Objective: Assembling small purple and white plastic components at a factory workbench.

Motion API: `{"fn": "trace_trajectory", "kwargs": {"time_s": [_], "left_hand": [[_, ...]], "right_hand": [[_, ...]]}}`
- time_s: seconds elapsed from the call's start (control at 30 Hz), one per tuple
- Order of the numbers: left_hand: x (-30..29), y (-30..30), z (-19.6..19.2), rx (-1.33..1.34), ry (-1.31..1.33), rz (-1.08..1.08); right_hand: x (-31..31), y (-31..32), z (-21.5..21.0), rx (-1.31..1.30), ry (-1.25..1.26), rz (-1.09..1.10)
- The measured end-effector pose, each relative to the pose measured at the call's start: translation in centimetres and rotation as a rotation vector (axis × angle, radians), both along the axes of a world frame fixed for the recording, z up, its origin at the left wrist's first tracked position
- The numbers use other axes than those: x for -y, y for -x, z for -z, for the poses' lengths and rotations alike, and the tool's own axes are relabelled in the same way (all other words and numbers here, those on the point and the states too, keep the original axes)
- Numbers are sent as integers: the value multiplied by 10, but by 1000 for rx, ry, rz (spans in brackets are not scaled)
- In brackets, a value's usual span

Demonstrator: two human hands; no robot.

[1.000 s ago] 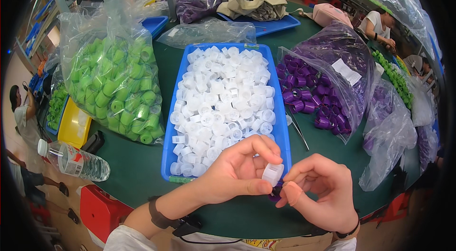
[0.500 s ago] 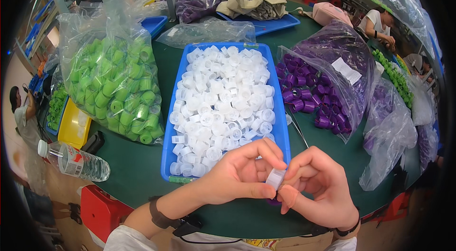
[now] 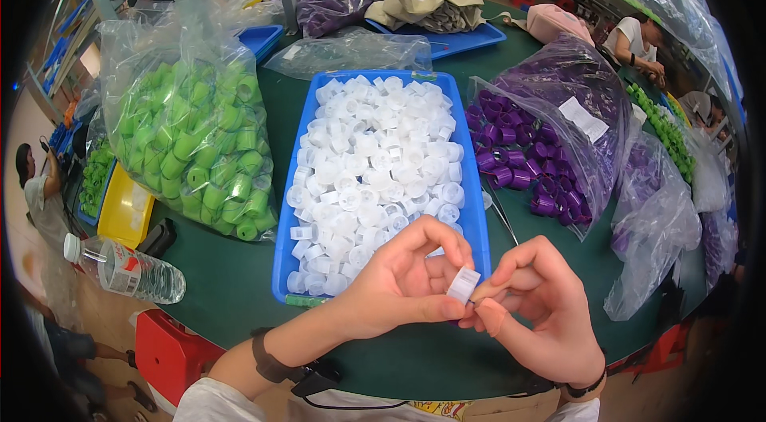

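Note:
My left hand (image 3: 405,285) grips a small translucent white plastic cap (image 3: 463,285) between thumb and fingers, tilted in front of me. Close against its lower right side, my right hand (image 3: 544,310) is pinched, thumb to index finger, with a tan covering on the thumb. Something small and dark shows between the fingertips; its kind cannot be made out. A sliver of purple peeks out beneath the hands, mostly hidden. Just beyond the hands lies a blue tray (image 3: 285,250) heaped with similar white caps (image 3: 371,159).
Left stands a clear bag of green caps (image 3: 195,143), with a water bottle (image 3: 140,272) nearer. Purple caps (image 3: 546,175) spill from a bag at right. A thin metal tool (image 3: 503,218) lies beside the tray. A person (image 3: 636,43) sits at far right.
Both hands have risen slightly, and the white cap with them. The right fingertips have drawn together at the cap's edge, and less purple shows below.

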State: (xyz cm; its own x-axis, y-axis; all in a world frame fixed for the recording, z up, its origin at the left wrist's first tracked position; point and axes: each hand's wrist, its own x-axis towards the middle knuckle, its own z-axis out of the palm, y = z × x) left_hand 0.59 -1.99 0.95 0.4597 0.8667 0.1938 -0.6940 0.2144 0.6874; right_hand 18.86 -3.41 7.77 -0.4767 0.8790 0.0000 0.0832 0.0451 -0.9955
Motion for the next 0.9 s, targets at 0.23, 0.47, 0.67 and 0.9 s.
{"fn": "trace_trajectory", "kwargs": {"time_s": [0.23,0.47,0.67,0.9], "left_hand": [[-4,0,6,-76,-197,-46],[-3,3,3,-106,-199,-80],[-3,4,-2,-168,-149,-102],[-5,4,3,-190,-190,-217]], "right_hand": [[0,1,3,46,27,38],[-2,0,9,19,-3,68],[-3,-2,4,56,5,94],[-4,-4,-1,-160,272,47]]}}
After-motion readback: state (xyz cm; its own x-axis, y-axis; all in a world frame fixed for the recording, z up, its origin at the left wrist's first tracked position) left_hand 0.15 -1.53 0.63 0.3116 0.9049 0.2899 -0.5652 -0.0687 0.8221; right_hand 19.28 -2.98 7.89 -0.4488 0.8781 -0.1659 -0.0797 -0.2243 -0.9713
